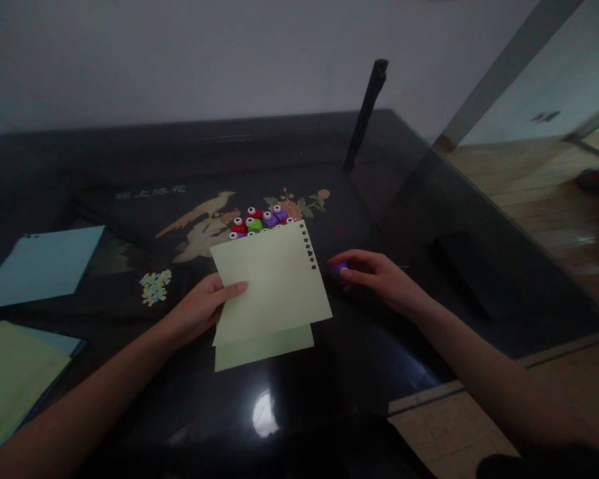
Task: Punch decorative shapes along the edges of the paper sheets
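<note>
Head view: I see the left grip point(204, 306) holding a pale sheet point(274, 283), the right grip point(377, 274) pinching a purple punch point(337, 269) beside it.

The sheet point(274, 286) looks like smooth, matt paper. Just right of the sheet, the purple punch point(336, 269) looks plastic. Beyond the sheet, the other punches point(254, 225) look like shiny plastic. Left of the sheet, the scraps point(154, 287) and blue page point(44, 263) are matt paper. Under the sheet, the table point(359, 379) is smooth and glossy.
</note>
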Available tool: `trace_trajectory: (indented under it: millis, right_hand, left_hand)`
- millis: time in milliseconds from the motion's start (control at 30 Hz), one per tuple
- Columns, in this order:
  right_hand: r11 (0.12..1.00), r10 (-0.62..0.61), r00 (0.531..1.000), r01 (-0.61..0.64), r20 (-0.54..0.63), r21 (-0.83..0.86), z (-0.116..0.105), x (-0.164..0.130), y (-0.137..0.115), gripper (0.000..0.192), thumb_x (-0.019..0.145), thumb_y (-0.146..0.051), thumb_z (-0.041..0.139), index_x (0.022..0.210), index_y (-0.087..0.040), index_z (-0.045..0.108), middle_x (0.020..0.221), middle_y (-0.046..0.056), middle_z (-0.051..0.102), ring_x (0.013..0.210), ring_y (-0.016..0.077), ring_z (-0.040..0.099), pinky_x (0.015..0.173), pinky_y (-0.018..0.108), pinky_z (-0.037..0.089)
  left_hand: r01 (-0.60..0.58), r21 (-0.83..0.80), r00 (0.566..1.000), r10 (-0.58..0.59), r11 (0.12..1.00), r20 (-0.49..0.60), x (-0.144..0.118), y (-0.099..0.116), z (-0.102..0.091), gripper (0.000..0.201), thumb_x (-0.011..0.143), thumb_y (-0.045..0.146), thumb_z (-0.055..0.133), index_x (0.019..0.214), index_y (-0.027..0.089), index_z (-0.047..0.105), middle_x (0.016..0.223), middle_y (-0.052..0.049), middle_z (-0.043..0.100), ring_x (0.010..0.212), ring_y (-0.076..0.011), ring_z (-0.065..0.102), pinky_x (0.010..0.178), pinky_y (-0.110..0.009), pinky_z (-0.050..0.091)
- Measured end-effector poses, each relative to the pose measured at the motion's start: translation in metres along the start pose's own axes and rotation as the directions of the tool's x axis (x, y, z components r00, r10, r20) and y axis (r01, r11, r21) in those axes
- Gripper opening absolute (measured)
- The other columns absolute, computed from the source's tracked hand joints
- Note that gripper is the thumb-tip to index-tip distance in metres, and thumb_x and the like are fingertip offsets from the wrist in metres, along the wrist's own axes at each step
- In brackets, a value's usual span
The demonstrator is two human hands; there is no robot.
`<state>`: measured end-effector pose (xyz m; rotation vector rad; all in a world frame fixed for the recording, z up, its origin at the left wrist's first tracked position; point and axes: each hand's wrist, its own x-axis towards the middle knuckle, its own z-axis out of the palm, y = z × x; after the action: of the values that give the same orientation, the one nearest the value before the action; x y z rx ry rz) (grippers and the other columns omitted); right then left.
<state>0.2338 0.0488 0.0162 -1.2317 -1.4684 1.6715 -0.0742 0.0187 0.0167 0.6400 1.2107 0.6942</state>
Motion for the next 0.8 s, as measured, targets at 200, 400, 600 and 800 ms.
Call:
trace_trajectory:
  millis: [200,400,600,800]
  right_hand:
    - [1.000,0.001,1.000,-0.001,-0.023,-0.022,-0.001,0.004,0.003,0.036,0.065,-0.019,0.077,0.099,-0.021,0.070,0.092,0.002,0.070,0.079,0.0161,0.064,0.069,0.030,0.054]
    - [0.985,-0.092,0.988,0.073,-0.126,-0.154,-0.002,0.010,0.011,0.031,0.070,-0.028,0.073,0.100,-0.019,0.068,0.090,0.003,0.067,0.060,0.0118,0.061,0.053,0.027,0.054]
    - [0.943,-0.187,0.967,0.126,-0.176,-0.308,-0.014,0.011,0.000,0.034,0.073,-0.036,0.071,0.102,-0.019,0.068,0.071,0.002,0.067,0.054,0.0150,0.062,0.051,0.030,0.054]
    - [0.809,-0.385,0.889,0.196,-0.249,-0.555,-0.044,0.064,-0.021,0.031,0.068,-0.030,0.076,0.097,-0.018,0.072,0.093,0.007,0.074,0.080,0.0220,0.067,0.080,0.039,0.053]
  left_hand:
    - [-0.018,0.071,0.998,0.014,0.997,0.055,0.000,-0.006,0.000,0.047,0.060,0.041,0.084,0.094,0.011,0.070,0.084,-0.010,0.077,0.069,-0.0213,0.070,0.066,-0.029,0.055]
    - [-0.099,0.239,0.991,0.075,0.966,0.109,0.001,-0.011,0.003,0.047,0.066,0.047,0.079,0.097,0.013,0.068,0.087,-0.008,0.077,0.070,-0.0200,0.069,0.068,-0.029,0.054]
    - [-0.134,0.297,0.988,0.105,0.945,0.111,0.003,-0.011,0.005,0.042,0.067,0.047,0.076,0.093,0.015,0.066,0.088,-0.006,0.076,0.077,-0.0229,0.070,0.071,-0.032,0.054]
    - [-0.148,0.313,0.986,0.114,0.938,0.123,0.004,-0.013,0.004,0.041,0.069,0.045,0.074,0.097,0.016,0.065,0.093,-0.008,0.075,0.084,-0.0251,0.070,0.074,-0.034,0.053]
